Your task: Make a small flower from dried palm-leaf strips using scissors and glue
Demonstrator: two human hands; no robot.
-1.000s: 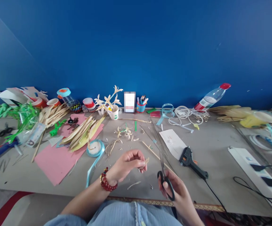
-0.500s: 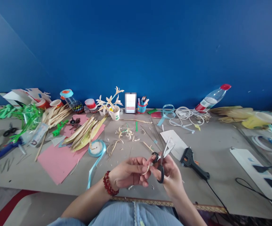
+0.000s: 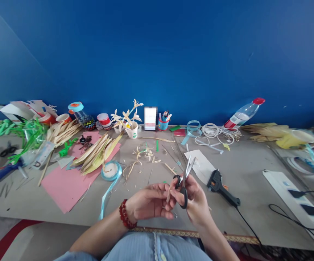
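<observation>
Near the table's front edge, my left hand pinches a small pale strip of dried husk between thumb and fingers. My right hand is closed on scissors with black handles; their blades point up and away from me, slightly parted. The right fingertips meet the left ones at the strip, so part of it is hidden. Beyond the hands lie curled husk pieces and thin scraps. A white paper sheet lies behind the scissors.
A black glue gun with a cable lies to the right, before a white power strip. On the left are a blue ribbon roll, pink paper and dried husks. A cup of husk flowers stands at the back.
The scissors have tilted a little, and their blades look closer together. The husk strip has turned between the fingers. The view has shifted slightly.
</observation>
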